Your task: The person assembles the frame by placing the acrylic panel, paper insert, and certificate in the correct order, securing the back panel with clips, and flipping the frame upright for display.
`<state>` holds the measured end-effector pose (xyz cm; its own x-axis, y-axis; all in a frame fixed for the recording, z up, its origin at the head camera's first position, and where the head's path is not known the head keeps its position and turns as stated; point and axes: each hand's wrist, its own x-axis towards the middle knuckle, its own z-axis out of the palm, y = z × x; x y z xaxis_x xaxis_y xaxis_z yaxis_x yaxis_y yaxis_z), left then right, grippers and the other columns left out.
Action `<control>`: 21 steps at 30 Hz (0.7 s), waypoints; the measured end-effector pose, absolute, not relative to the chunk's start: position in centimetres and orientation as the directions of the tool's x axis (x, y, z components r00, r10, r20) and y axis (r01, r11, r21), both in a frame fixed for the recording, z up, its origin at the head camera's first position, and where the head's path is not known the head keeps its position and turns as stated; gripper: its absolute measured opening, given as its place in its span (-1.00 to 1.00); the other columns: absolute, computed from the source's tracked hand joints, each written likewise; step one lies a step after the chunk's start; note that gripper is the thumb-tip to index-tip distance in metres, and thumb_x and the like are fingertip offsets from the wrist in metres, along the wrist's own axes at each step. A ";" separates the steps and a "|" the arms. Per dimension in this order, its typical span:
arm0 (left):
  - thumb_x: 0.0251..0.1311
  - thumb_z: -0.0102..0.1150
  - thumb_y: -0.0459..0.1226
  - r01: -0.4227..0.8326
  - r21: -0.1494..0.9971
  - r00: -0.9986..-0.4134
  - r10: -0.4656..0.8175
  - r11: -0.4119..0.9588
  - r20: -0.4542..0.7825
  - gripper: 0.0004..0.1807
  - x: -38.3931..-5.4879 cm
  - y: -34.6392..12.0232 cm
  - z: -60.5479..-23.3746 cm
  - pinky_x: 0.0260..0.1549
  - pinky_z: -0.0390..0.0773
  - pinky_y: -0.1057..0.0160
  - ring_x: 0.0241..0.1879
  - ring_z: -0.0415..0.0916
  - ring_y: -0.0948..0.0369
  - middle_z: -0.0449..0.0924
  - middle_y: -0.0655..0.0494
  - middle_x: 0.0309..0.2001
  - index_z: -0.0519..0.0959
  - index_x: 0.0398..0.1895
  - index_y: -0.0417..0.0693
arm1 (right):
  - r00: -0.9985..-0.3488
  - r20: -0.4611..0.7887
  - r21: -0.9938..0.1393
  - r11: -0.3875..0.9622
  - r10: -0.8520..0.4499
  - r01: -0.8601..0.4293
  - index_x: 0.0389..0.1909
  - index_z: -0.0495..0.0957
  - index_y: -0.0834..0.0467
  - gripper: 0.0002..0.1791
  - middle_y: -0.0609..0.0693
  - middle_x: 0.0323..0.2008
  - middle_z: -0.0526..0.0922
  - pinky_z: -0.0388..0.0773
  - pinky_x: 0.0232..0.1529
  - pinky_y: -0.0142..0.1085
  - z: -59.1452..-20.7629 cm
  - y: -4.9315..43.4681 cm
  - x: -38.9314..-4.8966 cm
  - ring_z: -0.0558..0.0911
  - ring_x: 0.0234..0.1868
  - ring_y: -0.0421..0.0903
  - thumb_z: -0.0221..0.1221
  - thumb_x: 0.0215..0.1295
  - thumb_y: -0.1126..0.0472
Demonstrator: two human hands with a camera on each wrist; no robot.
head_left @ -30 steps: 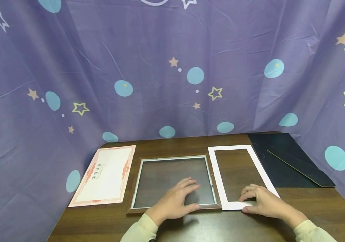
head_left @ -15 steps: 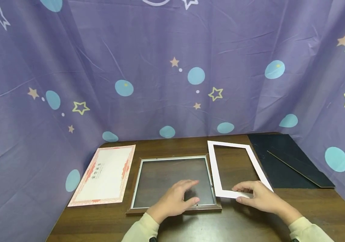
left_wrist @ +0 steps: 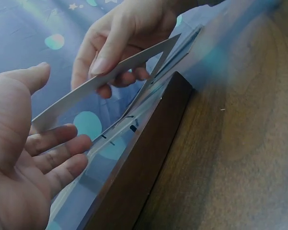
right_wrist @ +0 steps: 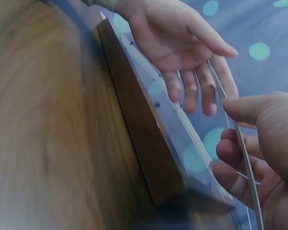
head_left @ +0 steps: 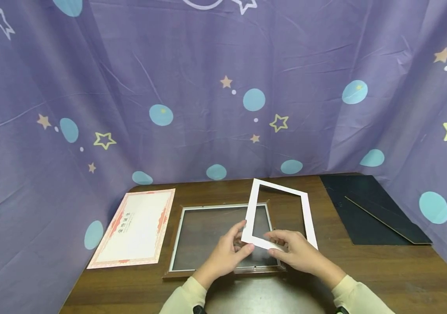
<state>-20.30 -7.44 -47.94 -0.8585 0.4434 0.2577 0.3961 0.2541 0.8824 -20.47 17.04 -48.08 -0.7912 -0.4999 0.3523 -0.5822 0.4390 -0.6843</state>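
A white picture mat [head_left: 252,209] is raised and tilted above the right part of a brown picture frame [head_left: 174,244]. My right hand [head_left: 299,255] pinches the mat's near edge between thumb and fingers. At its near left corner is my left hand [head_left: 223,257], thumb spread away from loosely bent fingers. In the left wrist view, the mat [left_wrist: 79,96] reaches the left hand's index finger, and the thumb stands apart from it. The frame lies on the table with a clear pane inside its rim, partly hidden by both hands and the mat.
A certificate [head_left: 141,231] with a red border lies on the wooden table [head_left: 396,279] to the left. Black backing board [head_left: 345,205], with a slanted support flap [head_left: 392,218], lies at the right. A purple patterned curtain [head_left: 208,144] hangs behind the table.
My right hand has lifted the picture mat off the table and carried it left over the frame. My left hand has stayed over the frame, and the mat's corner has come to it.
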 end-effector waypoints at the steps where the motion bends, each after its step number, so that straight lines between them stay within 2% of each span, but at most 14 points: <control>1: 0.31 0.17 -0.28 0.396 0.886 -0.862 0.430 0.242 0.268 -0.31 -20.1 -7.5 -47.5 -0.20 0.62 0.22 -0.16 0.61 0.06 0.59 -0.20 -0.01 0.13 0.41 -0.30 | -0.797 0.353 -0.688 0.442 -0.490 -0.576 0.02 0.60 0.14 -0.66 -0.27 -0.31 0.61 0.55 -0.38 -0.33 -48.0 16.5 -20.5 0.55 -0.35 -0.28 0.31 0.22 0.18; 7: 0.24 0.16 -0.43 0.356 0.909 -0.909 0.307 0.215 0.283 -0.46 -19.6 -8.0 -45.6 -0.28 0.59 0.34 -0.25 0.60 0.12 0.62 -0.21 -0.17 0.30 0.26 -0.44 | -0.795 0.396 -0.672 0.446 -0.459 -0.591 0.00 0.62 0.08 -0.65 -0.27 -0.33 0.60 0.52 -0.40 -0.34 -47.9 13.9 -20.7 0.52 -0.36 -0.29 0.34 0.18 0.17; 11: 0.21 0.11 -0.52 0.272 0.958 -0.937 0.252 0.094 0.242 -0.50 -20.6 -8.6 -46.2 -0.27 0.64 0.14 -0.27 0.61 -0.02 0.61 -0.30 -0.14 0.33 0.24 -0.41 | -0.784 0.408 -0.661 0.441 -0.467 -0.607 0.06 0.59 0.09 -0.59 -0.27 -0.31 0.60 0.51 -0.44 -0.37 -48.0 13.0 -21.0 0.52 -0.36 -0.29 0.34 0.17 0.14; 14: 0.22 0.08 -0.54 0.215 0.977 -0.953 0.220 -0.001 0.210 -0.50 -21.8 -9.3 -47.1 -0.26 0.64 0.02 -0.30 0.61 -0.02 0.59 -0.33 -0.13 0.33 0.25 -0.36 | -0.793 0.379 -0.680 0.438 -0.477 -0.588 0.12 0.55 0.09 -0.54 -0.26 -0.28 0.61 0.50 -0.48 -0.39 -48.1 12.8 -21.2 0.53 -0.39 -0.29 0.33 0.19 0.11; 17: 0.24 0.07 -0.52 0.199 0.980 -0.963 0.180 -0.026 0.200 -0.52 -22.9 -10.2 -47.7 -0.29 0.65 0.11 -0.33 0.61 0.11 0.59 -0.34 -0.11 0.36 0.25 -0.28 | -0.800 0.344 -0.695 0.440 -0.492 -0.569 0.17 0.51 0.09 -0.51 -0.22 -0.25 0.61 0.50 -0.52 -0.39 -48.1 12.8 -21.3 0.53 -0.43 -0.30 0.30 0.22 0.08; 21: 0.26 0.05 -0.53 0.197 0.979 -0.969 0.141 -0.057 0.203 -0.54 -23.8 -11.3 -47.5 -0.36 0.64 0.25 -0.37 0.61 0.16 0.56 -0.40 -0.10 0.37 0.25 -0.27 | -0.796 0.312 -0.702 0.439 -0.519 -0.561 0.18 0.49 0.05 -0.52 -0.23 -0.31 0.61 0.49 -0.54 -0.40 -48.1 12.8 -21.5 0.51 -0.49 -0.33 0.26 0.26 0.03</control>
